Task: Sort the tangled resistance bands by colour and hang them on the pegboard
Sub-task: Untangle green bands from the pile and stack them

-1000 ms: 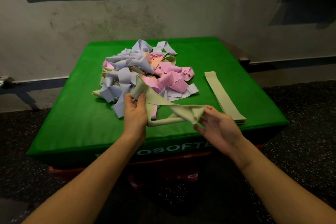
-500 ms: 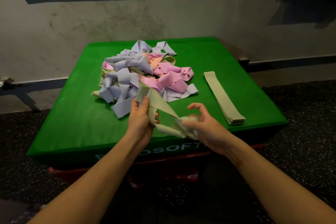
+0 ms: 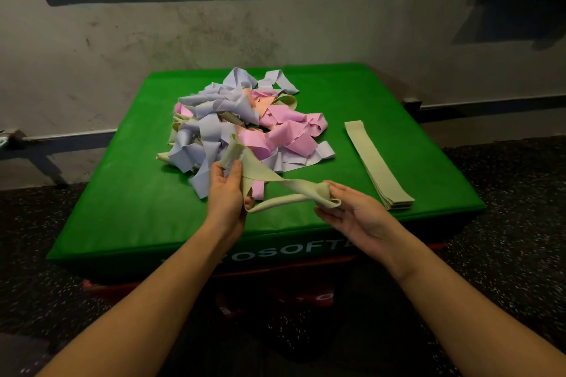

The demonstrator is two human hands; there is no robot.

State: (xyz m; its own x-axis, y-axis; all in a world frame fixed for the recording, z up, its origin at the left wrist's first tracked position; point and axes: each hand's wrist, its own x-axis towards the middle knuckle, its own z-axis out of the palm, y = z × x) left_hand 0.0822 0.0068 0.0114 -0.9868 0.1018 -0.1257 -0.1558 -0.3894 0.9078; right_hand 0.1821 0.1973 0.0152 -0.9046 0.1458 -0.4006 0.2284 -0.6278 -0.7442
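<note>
green padded box top (image 3: pixel 128 217) | my left hand (image 3: pixel 225 193), right hand (image 3: pixel 352 211) pinching twisted pale-green elastic band (image 3: pixel 284 188) | step: untwisting | next: flatten, stack at 3 o'clock

Head camera looks down, seemingly close, over hands (image 3: pixel 294 208).

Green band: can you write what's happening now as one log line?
step: untwisting green band | left hand: holds one end | right hand: holds other end | sorted green stack: on mat
</note>
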